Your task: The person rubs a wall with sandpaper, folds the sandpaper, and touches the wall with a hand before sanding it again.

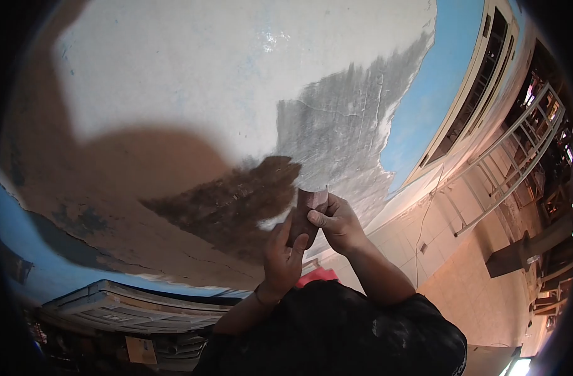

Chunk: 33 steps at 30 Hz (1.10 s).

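Note:
A brown, curved piece of sandpaper (312, 202) is held up between both hands in front of the wall. My left hand (283, 255) grips its lower left side, with the thumb pressed on the front. On the right edge, my right hand (339, 227) pinches it between thumb and fingers. Behind it is the wall (186, 62), whitish with a large grey patch (336, 113) that looks rough and streaked. The part of the patch in shadow appears dark brown. Something red (316, 276) shows just below the hands, partly hidden.
Blue paint (433, 94) borders the whitish area, beside a framed window opening (471, 81). A metal ladder-like frame (518, 160) leans at the right over the tiled floor (480, 294). A stack of panel-like pieces (130, 307) lies at lower left. A thin cable (429, 213) hangs at right.

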Available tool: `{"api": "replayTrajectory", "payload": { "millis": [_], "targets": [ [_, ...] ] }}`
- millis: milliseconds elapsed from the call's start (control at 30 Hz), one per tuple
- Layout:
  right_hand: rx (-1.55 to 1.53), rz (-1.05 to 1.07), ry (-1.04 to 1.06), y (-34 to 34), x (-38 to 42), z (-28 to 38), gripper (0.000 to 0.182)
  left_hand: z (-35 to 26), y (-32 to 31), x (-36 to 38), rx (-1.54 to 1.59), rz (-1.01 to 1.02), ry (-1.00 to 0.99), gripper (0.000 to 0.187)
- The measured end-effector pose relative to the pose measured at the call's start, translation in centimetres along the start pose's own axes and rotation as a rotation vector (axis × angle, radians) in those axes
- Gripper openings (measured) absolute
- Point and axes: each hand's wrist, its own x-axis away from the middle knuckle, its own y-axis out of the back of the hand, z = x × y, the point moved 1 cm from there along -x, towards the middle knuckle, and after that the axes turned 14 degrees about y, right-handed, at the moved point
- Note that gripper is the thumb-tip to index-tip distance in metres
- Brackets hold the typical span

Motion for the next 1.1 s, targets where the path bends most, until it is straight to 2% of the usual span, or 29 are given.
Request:
{"api": "replayTrajectory", "payload": {
  "millis": [167, 267, 367, 467, 567, 667, 767, 867, 1100],
  "targets": [
    [-0.025, -0.043, -0.038, -0.4, 0.3, 0.8, 0.037, 0.2, -0.6, 0.7, 0.102, 0.176, 0.197, 0.037],
    [-0.006, -0.074, -0.034, -0.2, 0.4, 0.6, 0.037, 0.2, -0.8, 0.1, 0.052, 0.241, 0.069, 0.035],
    [-0.015, -0.088, -0.042, 0.0, 0.6, 0.4, 0.037, -0.2, -1.1, 0.0, -0.094, 0.157, -0.050, 0.034],
    [-0.026, -0.095, -0.035, 0.1, 0.7, 0.3, 0.033, 0.3, -0.8, 0.0, 0.022, 0.288, 0.114, 0.032],
    [-0.052, -0.029, -0.155, 0.1, 0.9, 1.5, 0.040, -1.0, -0.6, -0.3, 0.023, 0.303, 0.138, 0.028],
    [0.016, -0.105, -0.007, -0.4, 0.8, 0.9, 0.040, -1.0, -0.5, -0.4, 0.069, 0.288, 0.266, 0.025],
    [-0.004, -0.149, 0.093, -0.8, 0.3, 0.7, 0.039, -1.5, -0.5, -0.5, 0.032, 0.264, 0.221, 0.023],
    [0.060, -0.117, 0.062, -0.7, 0.0, 1.2, 0.033, -2.0, -0.6, -0.5, 0.059, 0.273, 0.210, 0.024],
    [-0.016, -0.121, -0.020, -0.9, 0.1, 1.7, 0.030, -2.0, -0.5, -0.3, -0.003, 0.268, 0.158, 0.023]
  ]
}}
